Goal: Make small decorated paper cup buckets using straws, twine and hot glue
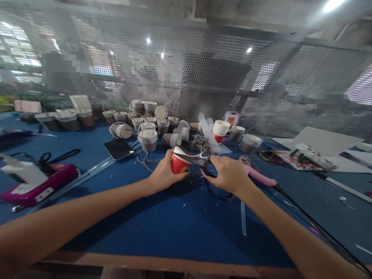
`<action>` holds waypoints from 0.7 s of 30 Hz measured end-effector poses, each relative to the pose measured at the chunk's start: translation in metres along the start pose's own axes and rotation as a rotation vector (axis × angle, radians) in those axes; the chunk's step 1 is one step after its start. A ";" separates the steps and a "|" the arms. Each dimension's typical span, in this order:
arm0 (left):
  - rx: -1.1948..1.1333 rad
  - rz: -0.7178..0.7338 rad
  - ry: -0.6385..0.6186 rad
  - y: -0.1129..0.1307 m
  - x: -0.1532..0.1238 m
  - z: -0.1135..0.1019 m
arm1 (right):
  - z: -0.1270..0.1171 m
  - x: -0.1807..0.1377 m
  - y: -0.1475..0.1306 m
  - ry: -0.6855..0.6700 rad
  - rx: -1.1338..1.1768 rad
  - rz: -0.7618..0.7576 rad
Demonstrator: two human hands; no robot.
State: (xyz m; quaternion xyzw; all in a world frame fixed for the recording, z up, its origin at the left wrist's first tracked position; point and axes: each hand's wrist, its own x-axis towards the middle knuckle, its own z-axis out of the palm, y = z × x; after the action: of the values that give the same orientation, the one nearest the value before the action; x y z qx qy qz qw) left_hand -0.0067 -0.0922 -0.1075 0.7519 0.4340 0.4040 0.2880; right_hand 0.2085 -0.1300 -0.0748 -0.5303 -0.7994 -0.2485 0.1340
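A red paper cup (179, 166) with a white inside is held in my left hand (165, 170), fingers wrapped round its side and its mouth turned up and toward the right. My right hand (228, 174) grips a pair of scissors (200, 161) with dark blades and blue handles. The blades are apart and reach over the cup's rim, where a thin white strip of paper curls up beside them. Just beyond the hands lies a heap of grey shredded paper or cord (200, 143). A stack of red and white paper cups (220, 130) stands behind it.
Several small wrapped buckets with handles (148, 140) crowd the table's back. A black phone (119, 149) and a magenta power strip (43, 186) lie left. To the right are a pink-handled glue gun (258, 175) with its cord, clear glue sticks (243, 219) and a patterned bag (305, 159).
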 end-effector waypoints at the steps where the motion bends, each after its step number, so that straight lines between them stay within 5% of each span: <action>1: 0.003 -0.009 -0.001 0.000 0.000 0.000 | 0.001 0.000 0.001 0.000 -0.002 -0.003; 9: -0.004 -0.052 0.010 0.004 0.002 -0.002 | 0.002 0.001 0.004 0.022 0.010 -0.006; 16: -0.540 -0.155 -0.125 -0.004 0.010 -0.002 | 0.004 0.002 0.009 0.019 0.028 -0.002; 21: -0.447 -0.152 -0.115 -0.007 0.010 0.001 | -0.001 0.001 0.007 -0.056 0.028 0.014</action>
State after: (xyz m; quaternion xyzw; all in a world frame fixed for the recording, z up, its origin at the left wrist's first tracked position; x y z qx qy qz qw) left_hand -0.0055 -0.0809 -0.1098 0.6564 0.3721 0.4238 0.5010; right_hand 0.2143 -0.1277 -0.0715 -0.5407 -0.8025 -0.2214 0.1208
